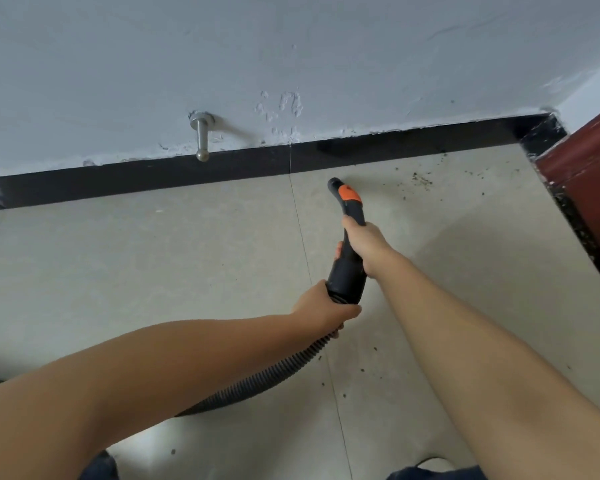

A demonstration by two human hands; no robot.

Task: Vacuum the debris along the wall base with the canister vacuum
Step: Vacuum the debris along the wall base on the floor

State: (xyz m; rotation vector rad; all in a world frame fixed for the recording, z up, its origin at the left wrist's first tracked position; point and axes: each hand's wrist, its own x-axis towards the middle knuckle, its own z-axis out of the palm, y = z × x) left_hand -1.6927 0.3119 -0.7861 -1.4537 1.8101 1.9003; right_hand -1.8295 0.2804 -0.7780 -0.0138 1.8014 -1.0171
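A black vacuum handle (347, 268) with an orange button ends in an open nozzle (335, 184) just above the beige floor, close to the black baseboard (153, 178). My right hand (362, 242) grips the upper part of the handle. My left hand (326, 304) grips the lower end, where the ribbed black hose (257, 386) joins it. The hose trails back to the lower left. Dark debris (421, 178) lies scattered on the floor to the right of the nozzle, toward the corner. A few more specks (362, 370) lie nearer to me.
A metal door stop (201, 136) sticks out of the white wall above the baseboard, left of the nozzle. A dark red door or frame (582, 161) stands at the right, past a black speckled threshold (575, 223). Beige tiles cover the floor (153, 271).
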